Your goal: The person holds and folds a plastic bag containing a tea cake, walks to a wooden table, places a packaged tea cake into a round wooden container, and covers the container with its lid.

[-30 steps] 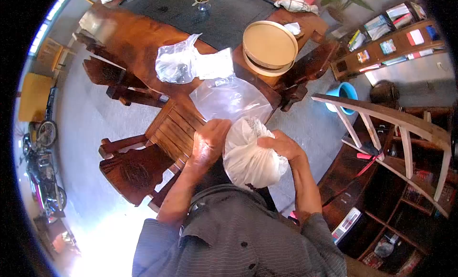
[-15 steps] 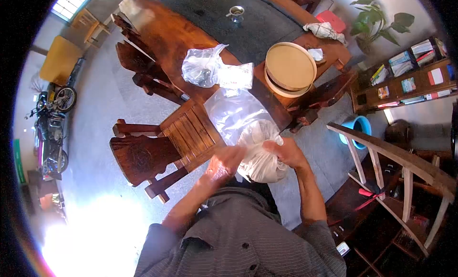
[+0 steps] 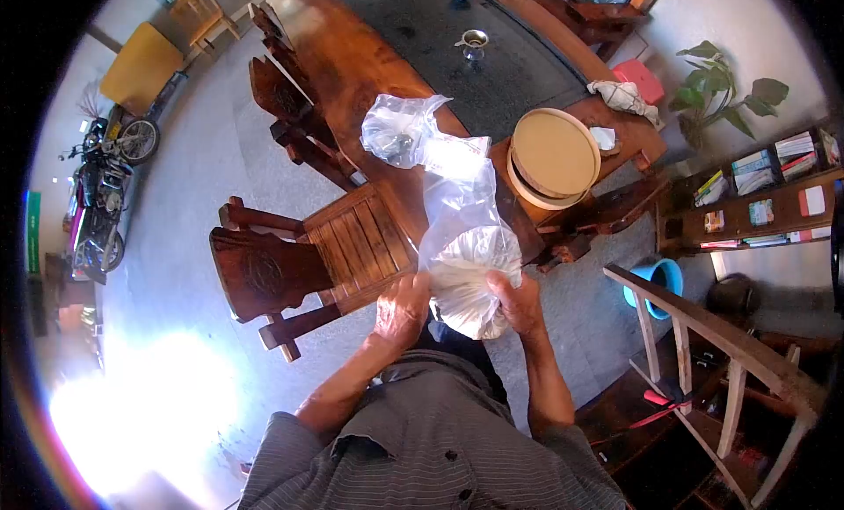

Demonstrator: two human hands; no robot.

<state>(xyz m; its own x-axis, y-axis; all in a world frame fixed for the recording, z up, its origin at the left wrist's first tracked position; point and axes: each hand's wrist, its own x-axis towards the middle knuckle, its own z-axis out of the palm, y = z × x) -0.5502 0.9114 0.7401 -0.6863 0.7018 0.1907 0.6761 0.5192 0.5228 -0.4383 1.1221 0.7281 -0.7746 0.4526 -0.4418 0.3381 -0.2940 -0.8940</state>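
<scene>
In front of my waist I hold a clear plastic bag (image 3: 470, 303) full of something pale, bulging and creased. My left hand (image 3: 403, 309) has its fingers curled at the bag's left side. On the other side, my right hand (image 3: 517, 301) pinches the plastic, thumb on top. The bag's loose, see-through upper part stretches away from me to the table edge. There lie a white printed packet (image 3: 457, 151) and a second clear plastic bag (image 3: 393, 134). What exactly fills the held bag cannot be made out.
Round wooden-rimmed trays or sieves (image 3: 556, 154) are stacked on the wooden table (image 3: 360, 66). A carved chair (image 3: 272, 268) stands at the left. To the right are a wooden frame (image 3: 712, 334), a blue basin (image 3: 658, 286) and a bookshelf (image 3: 765, 211).
My left hand has moved left and slightly down, away from the bag's middle. The gathered plastic between my hands has spread out. The head view has shifted a little.
</scene>
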